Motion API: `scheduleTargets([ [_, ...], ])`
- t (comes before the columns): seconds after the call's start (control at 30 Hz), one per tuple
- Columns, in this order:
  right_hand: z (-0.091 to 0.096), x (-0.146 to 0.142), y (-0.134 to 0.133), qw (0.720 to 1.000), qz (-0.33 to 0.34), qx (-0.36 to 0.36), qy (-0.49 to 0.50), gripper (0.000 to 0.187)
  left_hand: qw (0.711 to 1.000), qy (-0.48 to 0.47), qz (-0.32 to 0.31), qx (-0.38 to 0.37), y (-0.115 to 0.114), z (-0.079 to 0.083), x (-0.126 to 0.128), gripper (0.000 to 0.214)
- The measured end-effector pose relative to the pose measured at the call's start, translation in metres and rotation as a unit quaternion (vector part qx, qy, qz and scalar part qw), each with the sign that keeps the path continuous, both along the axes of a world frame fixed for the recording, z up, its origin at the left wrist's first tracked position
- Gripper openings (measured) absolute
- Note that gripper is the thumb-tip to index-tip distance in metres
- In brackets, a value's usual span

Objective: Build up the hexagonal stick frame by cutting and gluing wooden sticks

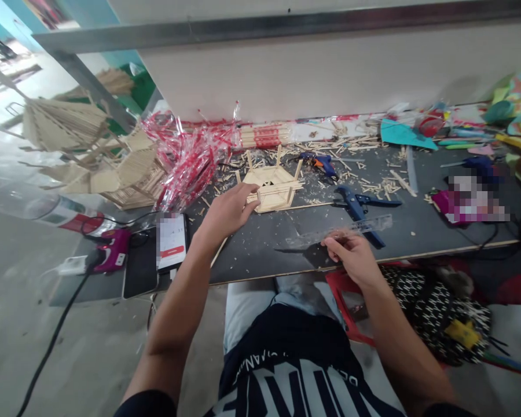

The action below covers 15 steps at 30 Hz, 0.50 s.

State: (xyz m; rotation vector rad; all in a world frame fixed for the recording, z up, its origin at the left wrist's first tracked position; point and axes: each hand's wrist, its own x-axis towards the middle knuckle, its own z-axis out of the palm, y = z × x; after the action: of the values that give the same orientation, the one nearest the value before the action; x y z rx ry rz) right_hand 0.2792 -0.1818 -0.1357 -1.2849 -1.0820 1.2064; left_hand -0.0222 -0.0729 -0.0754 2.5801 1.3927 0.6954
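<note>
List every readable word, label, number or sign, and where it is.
Shirt: "BE", apparently; other letters are folded or cut off.
Phone screen: figures too blurred.
Bottle label: too blurred.
Magenta pack: pixelated, unreadable.
Clear plastic strip in right hand: no readable markings.

My bare, slender left forearm enters at 7 o'clock and points towards 1; my left hand lies near centre, towards 9, fingers curled above the thumb and aimed at 2. My bare, tapering right forearm rises from 5 o'clock towards 11; my right hand, at 4, pinches thumb against fingers, aimed at 10.
</note>
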Motion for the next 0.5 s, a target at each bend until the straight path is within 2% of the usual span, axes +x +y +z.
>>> scheduleTargets([
  [0.07,0.001,-0.007,-0.002,1.0,-0.006,-0.001,0.004,0.031,1.0,0.007,0.009,0.013,-0.022,0.007,0.001,0.028],
  [0.13,0.003,-0.014,-0.002,1.0,-0.008,-0.004,0.006,0.033,0.998,-0.034,0.038,0.021,-0.044,0.008,0.003,0.029],
  [0.2,0.005,-0.021,-0.001,1.0,-0.002,-0.005,0.007,0.034,0.996,-0.081,0.036,0.004,-0.064,0.0,0.006,0.024],
  [0.27,0.005,-0.028,0.0,1.0,0.015,-0.008,0.006,0.034,0.99,-0.124,0.033,-0.065,-0.079,-0.014,0.013,0.023],
  [0.4,0.002,-0.035,0.0,0.998,0.056,-0.012,-0.031,0.035,0.942,-0.249,0.041,-0.222,-0.091,-0.047,0.032,0.019],
  [0.5,0.0,-0.029,0.006,0.988,0.061,0.041,-0.135,0.029,0.893,-0.335,0.076,-0.29,-0.093,-0.063,0.04,0.022],
])
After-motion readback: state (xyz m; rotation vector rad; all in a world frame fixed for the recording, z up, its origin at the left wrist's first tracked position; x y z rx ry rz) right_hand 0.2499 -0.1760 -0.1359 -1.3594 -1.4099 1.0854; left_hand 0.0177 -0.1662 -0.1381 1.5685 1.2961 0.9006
